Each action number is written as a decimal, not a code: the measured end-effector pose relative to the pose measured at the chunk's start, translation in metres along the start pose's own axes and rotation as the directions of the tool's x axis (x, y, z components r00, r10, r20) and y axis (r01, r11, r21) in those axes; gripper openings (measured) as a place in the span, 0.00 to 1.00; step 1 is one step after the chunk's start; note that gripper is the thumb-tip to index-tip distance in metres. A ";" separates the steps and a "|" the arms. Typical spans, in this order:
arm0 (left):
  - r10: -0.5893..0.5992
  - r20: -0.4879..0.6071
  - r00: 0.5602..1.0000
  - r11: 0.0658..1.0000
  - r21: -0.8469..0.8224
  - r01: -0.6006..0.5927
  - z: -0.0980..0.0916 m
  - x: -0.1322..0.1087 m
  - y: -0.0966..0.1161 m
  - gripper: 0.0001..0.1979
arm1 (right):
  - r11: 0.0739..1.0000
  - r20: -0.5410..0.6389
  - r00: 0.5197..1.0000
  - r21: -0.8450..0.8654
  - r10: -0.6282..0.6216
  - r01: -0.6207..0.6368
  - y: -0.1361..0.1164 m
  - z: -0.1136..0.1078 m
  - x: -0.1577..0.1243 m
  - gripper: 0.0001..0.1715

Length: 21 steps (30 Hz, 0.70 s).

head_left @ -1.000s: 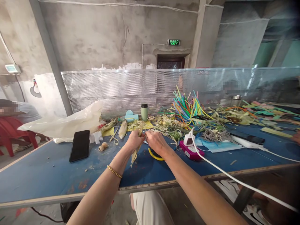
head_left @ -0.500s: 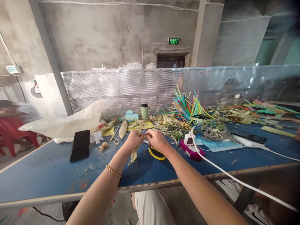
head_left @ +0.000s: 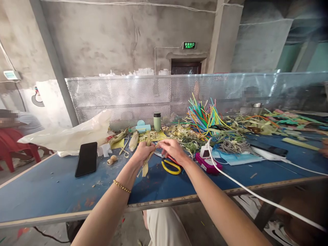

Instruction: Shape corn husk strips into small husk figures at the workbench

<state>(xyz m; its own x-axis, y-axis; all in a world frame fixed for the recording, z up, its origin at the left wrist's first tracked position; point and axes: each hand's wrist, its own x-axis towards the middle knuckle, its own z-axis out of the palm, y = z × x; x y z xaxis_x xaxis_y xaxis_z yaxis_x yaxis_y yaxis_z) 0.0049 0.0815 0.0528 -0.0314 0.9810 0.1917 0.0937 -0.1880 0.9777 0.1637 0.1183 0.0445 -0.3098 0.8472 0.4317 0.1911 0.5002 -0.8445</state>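
Observation:
Dried corn husk strips are pinched in my left hand, their ends sticking out above the fingers and hanging below toward the table. My right hand is closed at the fingertips on a pale end of husk, just right of the left hand. Under my right wrist lie yellow-handled scissors, partly covered, with a red-handled item beside them. Behind my left hand a husk-wrapped bundle rests on the table. Two small round tan pieces sit farther left.
A black phone and a plastic bag occupy the left side. Colourful pipe cleaners, a green tumbler and heaped husks stand at the back. Right of my arm are a purple power adapter and a white cable.
My hands have moved slightly apart, and a strip of husk now shows between them. The scissors and the red-handled item are more exposed. The view has shifted a little.

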 end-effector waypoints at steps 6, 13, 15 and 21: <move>0.017 0.062 0.998 1.000 0.001 -0.017 0.002 -0.002 0.000 0.05 | 0.849 -0.037 0.948 -0.457 -0.316 0.265 0.001 0.007 -0.002 0.09; 0.033 0.063 0.997 0.999 0.012 -0.034 0.007 0.001 -0.004 0.08 | 0.356 0.193 0.926 -0.882 -0.325 0.309 -0.003 0.012 -0.009 0.11; 0.038 0.043 0.998 0.999 0.010 -0.039 0.007 0.003 -0.006 0.08 | 0.373 0.176 0.934 -0.881 -0.312 0.290 -0.005 0.014 -0.009 0.11; -0.032 0.127 0.991 0.995 -0.089 0.043 -0.001 0.003 -0.002 0.09 | 0.921 -0.081 0.986 -0.376 -0.147 0.106 -0.004 0.005 -0.001 0.19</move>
<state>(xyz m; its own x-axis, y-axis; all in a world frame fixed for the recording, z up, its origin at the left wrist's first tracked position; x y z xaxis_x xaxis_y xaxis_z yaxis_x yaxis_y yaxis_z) 0.0033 0.0846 0.0512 0.0918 0.9847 0.1479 0.0038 -0.1488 0.9889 0.1590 0.1144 0.0455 -0.2584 0.7761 0.5752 0.4930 0.6180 -0.6124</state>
